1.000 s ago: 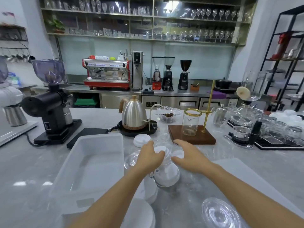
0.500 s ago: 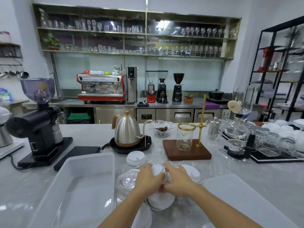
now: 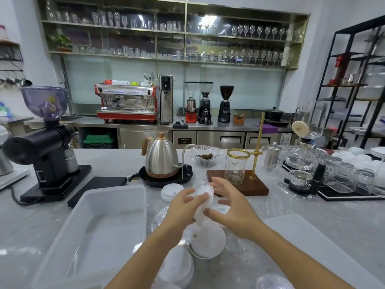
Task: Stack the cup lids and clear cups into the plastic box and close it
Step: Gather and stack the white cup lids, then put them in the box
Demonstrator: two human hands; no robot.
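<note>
My left hand (image 3: 183,207) and my right hand (image 3: 231,207) together hold a small stack of white cup lids (image 3: 203,197), tilted on edge above the counter. Below them lie a large white lid (image 3: 208,239) and another white lid (image 3: 177,265). One more white lid (image 3: 171,191) rests further back, left of my hands. Clear dome lids lie at the left (image 3: 159,217) and at the bottom right (image 3: 273,282). The translucent plastic box (image 3: 68,236) stands open and empty to the left. Its flat lid (image 3: 312,247) lies to the right.
Behind my hands are a steel kettle (image 3: 161,159) on a black base, a glass beaker (image 3: 236,166) on a wooden stand (image 3: 256,185) and a glass bowl (image 3: 205,156). A black grinder (image 3: 43,147) stands at the left. Glassware on a black tray (image 3: 343,176) fills the right.
My hands closed together on the white lids and raised them off the counter, tipping the stack on edge. The view has tilted upward.
</note>
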